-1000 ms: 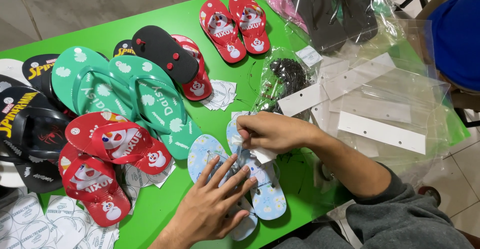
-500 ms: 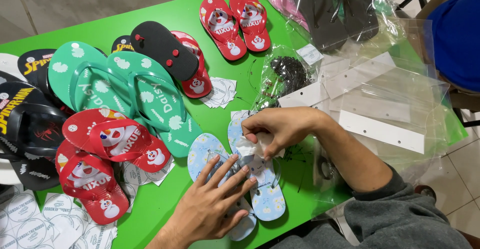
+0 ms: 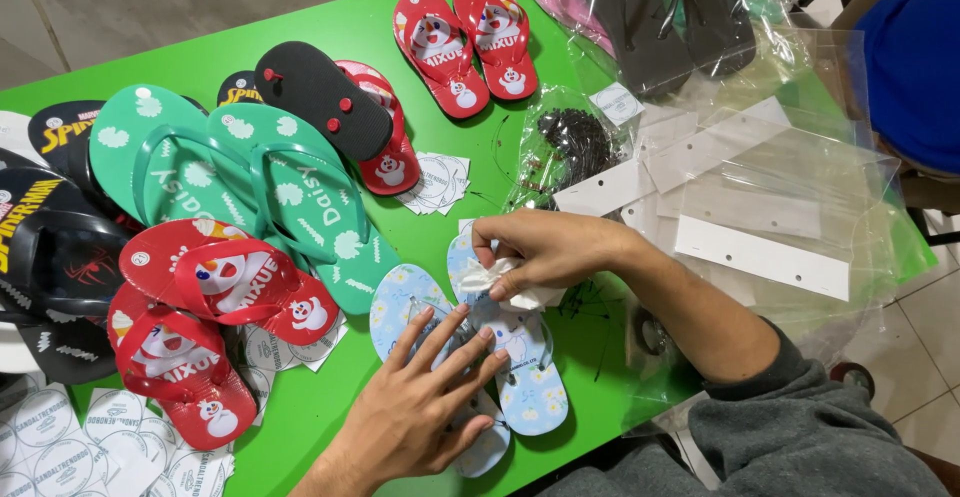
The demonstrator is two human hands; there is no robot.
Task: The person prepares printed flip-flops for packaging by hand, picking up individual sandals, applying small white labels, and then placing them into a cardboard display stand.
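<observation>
At the counter's near edge: we work on a pair of pale blue flip-flops [image 3: 520, 377] on the green counter [image 3: 300, 47].
Left hand [image 3: 425, 402]: released grip, fingers spread flat, pressing on the pair.
Right hand [image 3: 540, 247]: grip pinched on a white paper piece [image 3: 500, 279], just above the pair.
Risk: we judge the paper may tear or the sandal slide if the flat hand lifts.
Surface: crowded; green flip-flops [image 3: 250, 187] left of the pair, clear bags [image 3: 780, 197] right.
Room: grey floor beyond.

Bright even overhead light, soft shadows, glare on clear plastic bags [image 3: 790, 172], sharp focus
</observation>
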